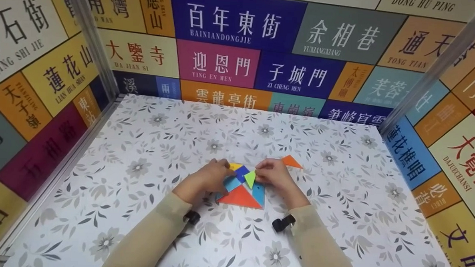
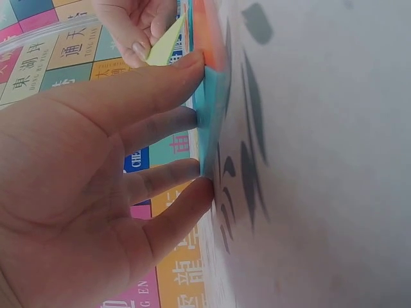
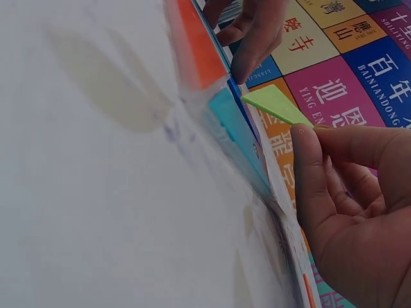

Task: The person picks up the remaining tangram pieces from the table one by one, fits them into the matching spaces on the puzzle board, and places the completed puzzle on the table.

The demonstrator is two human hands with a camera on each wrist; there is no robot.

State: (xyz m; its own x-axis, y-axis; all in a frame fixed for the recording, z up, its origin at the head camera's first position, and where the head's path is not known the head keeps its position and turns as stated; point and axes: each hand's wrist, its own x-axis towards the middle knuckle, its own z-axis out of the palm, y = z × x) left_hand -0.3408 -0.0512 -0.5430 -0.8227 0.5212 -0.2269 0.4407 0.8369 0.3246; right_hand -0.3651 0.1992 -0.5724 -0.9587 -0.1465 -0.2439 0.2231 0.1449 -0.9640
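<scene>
A green triangle tile point(image 1: 250, 178) is pinched at one corner between the thumb and index finger of my right hand point(image 1: 275, 174). It is held tilted above a square tangram point(image 1: 240, 198). The tangram has a large orange-red triangle at its near side, a blue square point(image 1: 242, 174), a yellow piece point(image 1: 235, 166) and light blue pieces point(image 1: 259, 193). My left hand point(image 1: 213, 176) rests on the tangram's left side. In the left wrist view, its thumb and spread fingers touch the edge of a light blue piece point(image 2: 209, 122).
A loose orange triangle point(image 1: 292, 162) lies on the table just beyond my right hand. Under everything is a white tabletop point(image 1: 169, 231) with a grey flower and leaf print. Panels point(image 1: 238, 23) with colourful street-name signs enclose its back and sides.
</scene>
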